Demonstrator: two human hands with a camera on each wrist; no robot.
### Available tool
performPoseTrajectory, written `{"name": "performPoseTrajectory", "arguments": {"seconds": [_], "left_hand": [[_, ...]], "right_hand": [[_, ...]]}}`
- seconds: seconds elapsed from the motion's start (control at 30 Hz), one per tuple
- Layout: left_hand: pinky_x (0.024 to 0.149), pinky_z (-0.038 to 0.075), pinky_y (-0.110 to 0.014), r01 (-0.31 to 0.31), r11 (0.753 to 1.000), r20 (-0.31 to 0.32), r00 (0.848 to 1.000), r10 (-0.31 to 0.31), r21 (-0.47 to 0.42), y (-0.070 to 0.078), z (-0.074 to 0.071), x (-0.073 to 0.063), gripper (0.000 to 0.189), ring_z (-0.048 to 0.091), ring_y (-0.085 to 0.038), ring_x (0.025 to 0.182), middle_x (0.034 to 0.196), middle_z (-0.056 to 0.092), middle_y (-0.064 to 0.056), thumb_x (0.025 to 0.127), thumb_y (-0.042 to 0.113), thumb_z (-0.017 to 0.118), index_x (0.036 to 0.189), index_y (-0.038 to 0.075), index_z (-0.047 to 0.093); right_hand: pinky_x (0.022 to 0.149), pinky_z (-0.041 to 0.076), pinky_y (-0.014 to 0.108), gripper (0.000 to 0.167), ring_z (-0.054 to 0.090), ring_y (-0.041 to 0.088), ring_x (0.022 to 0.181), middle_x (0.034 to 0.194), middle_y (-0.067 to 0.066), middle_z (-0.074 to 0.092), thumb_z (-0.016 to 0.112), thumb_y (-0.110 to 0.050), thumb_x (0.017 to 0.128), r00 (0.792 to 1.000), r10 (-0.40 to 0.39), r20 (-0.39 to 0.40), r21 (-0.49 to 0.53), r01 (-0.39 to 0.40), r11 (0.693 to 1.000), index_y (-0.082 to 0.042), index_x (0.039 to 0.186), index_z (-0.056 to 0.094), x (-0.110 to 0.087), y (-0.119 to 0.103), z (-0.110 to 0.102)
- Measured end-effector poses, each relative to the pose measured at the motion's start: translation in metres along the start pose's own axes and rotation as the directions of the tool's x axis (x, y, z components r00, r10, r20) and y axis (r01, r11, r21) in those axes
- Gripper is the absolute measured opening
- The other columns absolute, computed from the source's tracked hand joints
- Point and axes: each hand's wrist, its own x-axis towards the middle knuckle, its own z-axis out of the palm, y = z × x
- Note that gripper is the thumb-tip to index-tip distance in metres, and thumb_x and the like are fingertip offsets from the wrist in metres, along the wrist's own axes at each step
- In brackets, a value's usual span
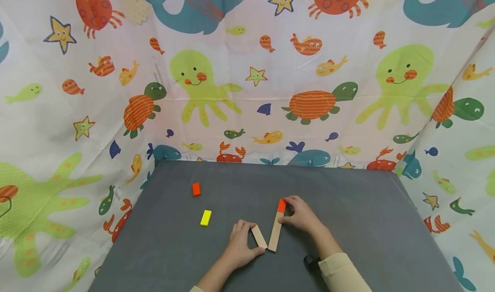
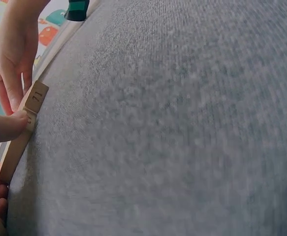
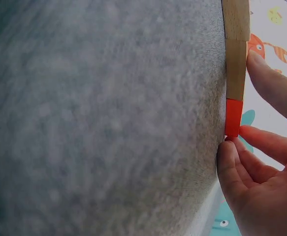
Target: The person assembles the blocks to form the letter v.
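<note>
Two rows of blocks form a V on the grey cloth. My left hand (image 1: 239,245) holds a plain wooden block (image 1: 259,236) lengthwise, its thumb at the near end and fingertips at the far end. Beside it stretches a longer wooden row (image 1: 275,234), capped by a red block (image 1: 281,205) at its far end. My right hand (image 1: 303,216) has fingertips at the red block's far end and its thumb against the wood's right side. In the right wrist view, a seam crosses the wood above the red block (image 3: 233,118). Stamped marks show on the wooden ends (image 2: 35,97) in the left wrist view.
A yellow block (image 1: 206,218) and an orange-red block (image 1: 196,189) lie apart at the left on the grey cloth (image 1: 348,223). A dark band (image 1: 310,263) shows by the right wrist. Behind and beside the table hangs a sea-animal printed curtain (image 1: 239,141).
</note>
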Motion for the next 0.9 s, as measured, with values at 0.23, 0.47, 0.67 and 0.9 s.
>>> {"name": "performPoseTrajectory", "arguments": {"seconds": [0.23, 0.47, 0.67, 0.9], "left_hand": [[0.098, 0.044, -0.052, 0.007, 1.000, 0.007, 1.000, -0.006, -0.027, 0.006, -0.002, 0.000, 0.075, 0.044, -0.025, 0.117, 0.124, 0.047, -0.005, 0.073, 0.037, 0.090, 0.133, 0.009, 0.056], [0.099, 0.044, -0.053, 0.000, 1.000, 0.017, 1.000, 0.000, -0.024, 0.006, -0.002, 0.000, 0.079, 0.044, -0.027, 0.120, 0.129, 0.047, -0.007, 0.072, 0.038, 0.089, 0.137, 0.009, 0.054], [0.100, 0.044, -0.053, -0.014, 0.998, 0.007, 1.000, 0.014, -0.055, 0.005, -0.004, -0.001, 0.082, 0.044, -0.026, 0.121, 0.130, 0.047, -0.006, 0.075, 0.048, 0.085, 0.140, 0.009, 0.054], [0.102, 0.043, -0.054, -0.041, 0.996, -0.021, 0.999, 0.040, -0.076, 0.003, -0.005, -0.001, 0.074, 0.044, -0.027, 0.124, 0.132, 0.050, -0.008, 0.083, 0.051, 0.078, 0.139, 0.007, 0.055]], "right_hand": [[0.095, 0.052, 0.048, 0.080, 0.063, 0.031, 0.110, 0.137, 0.015, 0.055, 0.092, -0.026, 0.073, 1.000, 0.028, 0.010, -0.033, -0.027, 0.999, -0.002, 0.140, 0.057, -0.001, -0.004, 0.000], [0.097, 0.051, 0.049, 0.081, 0.061, 0.031, 0.114, 0.135, 0.016, 0.056, 0.092, -0.026, 0.072, 0.999, 0.037, 0.018, -0.053, -0.036, 0.998, -0.001, 0.140, 0.057, -0.001, -0.008, -0.002], [0.099, 0.050, 0.050, 0.081, 0.059, 0.031, 0.116, 0.136, 0.016, 0.056, 0.092, -0.026, 0.073, 0.999, 0.045, 0.012, -0.056, -0.045, 0.997, -0.001, 0.141, 0.056, -0.001, -0.010, -0.002], [0.099, 0.049, 0.050, 0.080, 0.060, 0.032, 0.114, 0.136, 0.017, 0.056, 0.093, -0.023, 0.072, 0.999, 0.042, 0.009, -0.054, -0.042, 0.998, -0.001, 0.140, 0.057, 0.000, -0.011, -0.002]]}}
